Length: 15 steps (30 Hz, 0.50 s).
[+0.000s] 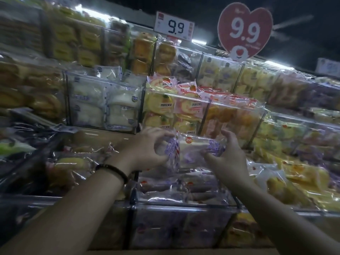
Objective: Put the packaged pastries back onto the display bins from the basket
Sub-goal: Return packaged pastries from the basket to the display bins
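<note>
Step in hand: placement of one packaged pastry (193, 151) into the display bin (184, 206).

State of hands: the left hand (147, 148) grips the left end of the pack and the right hand (230, 157) grips the right end. On both hands, the fingers (160, 133) are curled round the wrapper's edges. The pack is held level in the air.

Position: the pack hangs directly above the near centre bin, which already contains matching packs (184, 181) with the same purple print. It is clear of them, in front of the orange and yellow rolls (161, 105) on the tier behind. The basket is not in view.

Next move, as judged: lower the pack onto the matching packs, print upward, keeping it inside the clear front wall. Release both ends only once it rests flat, since the slick wrappers may let it slide.
</note>
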Each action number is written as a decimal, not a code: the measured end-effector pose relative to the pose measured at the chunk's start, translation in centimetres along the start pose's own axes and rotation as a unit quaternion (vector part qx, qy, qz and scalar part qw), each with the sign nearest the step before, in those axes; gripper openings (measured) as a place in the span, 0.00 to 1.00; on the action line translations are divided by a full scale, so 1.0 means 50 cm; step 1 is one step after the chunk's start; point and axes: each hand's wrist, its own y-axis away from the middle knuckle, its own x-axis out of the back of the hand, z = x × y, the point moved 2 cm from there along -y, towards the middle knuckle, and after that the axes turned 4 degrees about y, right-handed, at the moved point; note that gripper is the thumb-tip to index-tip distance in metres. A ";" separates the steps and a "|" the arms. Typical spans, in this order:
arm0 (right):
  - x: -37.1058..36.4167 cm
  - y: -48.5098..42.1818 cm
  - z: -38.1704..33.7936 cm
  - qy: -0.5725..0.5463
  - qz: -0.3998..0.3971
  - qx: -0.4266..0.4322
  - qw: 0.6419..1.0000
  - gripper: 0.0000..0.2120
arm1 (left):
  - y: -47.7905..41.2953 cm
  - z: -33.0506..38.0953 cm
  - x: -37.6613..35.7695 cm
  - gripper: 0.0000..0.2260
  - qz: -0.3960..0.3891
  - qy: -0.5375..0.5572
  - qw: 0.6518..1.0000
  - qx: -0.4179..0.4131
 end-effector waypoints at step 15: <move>-0.071 0.028 -0.043 0.254 -0.124 0.111 0.953 0.30 | -0.006 0.007 -0.022 0.26 0.034 -0.155 0.985 0.068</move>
